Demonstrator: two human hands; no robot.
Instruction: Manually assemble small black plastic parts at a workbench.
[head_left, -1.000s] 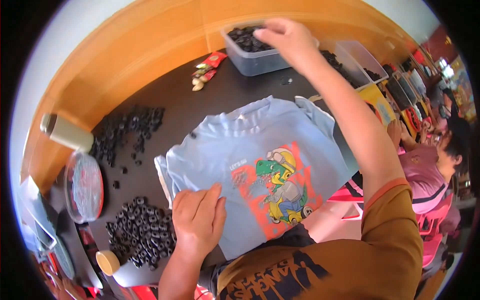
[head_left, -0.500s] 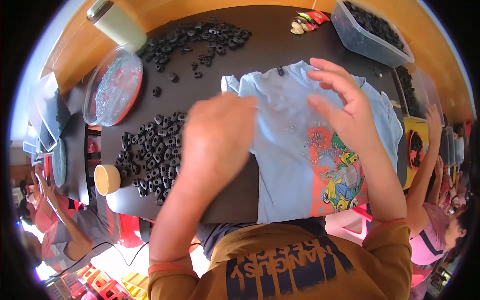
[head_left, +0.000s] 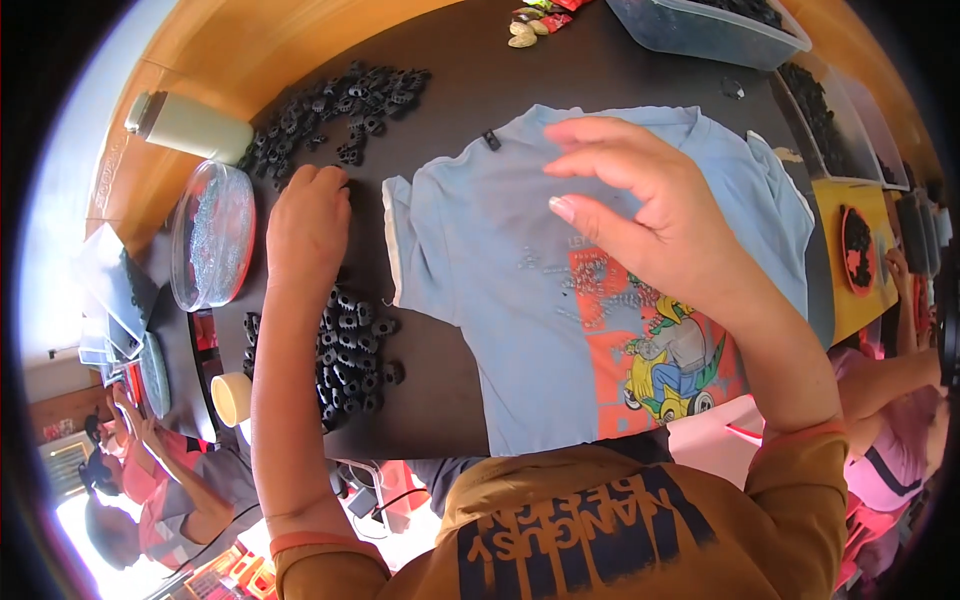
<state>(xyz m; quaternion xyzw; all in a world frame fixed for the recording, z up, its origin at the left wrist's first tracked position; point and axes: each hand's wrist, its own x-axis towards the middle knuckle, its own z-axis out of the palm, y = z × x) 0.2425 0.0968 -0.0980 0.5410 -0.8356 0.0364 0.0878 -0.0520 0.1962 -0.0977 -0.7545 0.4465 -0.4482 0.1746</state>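
Note:
My left hand [head_left: 308, 225] is closed, its fingers bent down at the near edge of the far pile of small black plastic pieces [head_left: 325, 108]; what is in its fingertips is hidden. Over a light blue T-shirt [head_left: 530, 370] spread on the table, my right hand [head_left: 640, 205] hovers with thumb and fingers apart, holding nothing I can see. Small silvery bits [head_left: 590, 290] lie scattered across the shirt's printed picture. A single black piece [head_left: 491, 140] rests at the shirt's far edge. Another pile of black pieces [head_left: 350, 350] sits partly behind my left forearm.
At the left stand a clear round dish [head_left: 212, 235] of silvery bits, a pale green flask [head_left: 200, 128] and a yellow cup [head_left: 231, 398]. Clear plastic tubs [head_left: 700, 38] of black pieces line the far right. Wrapped snacks [head_left: 540, 20] lie far back. Other people sit on both sides.
My left hand has moved left and away from me, from the shirt's edge to the far pile. My right hand stays over the shirt, fingers still apart. The whole view has shifted and turned somewhat.

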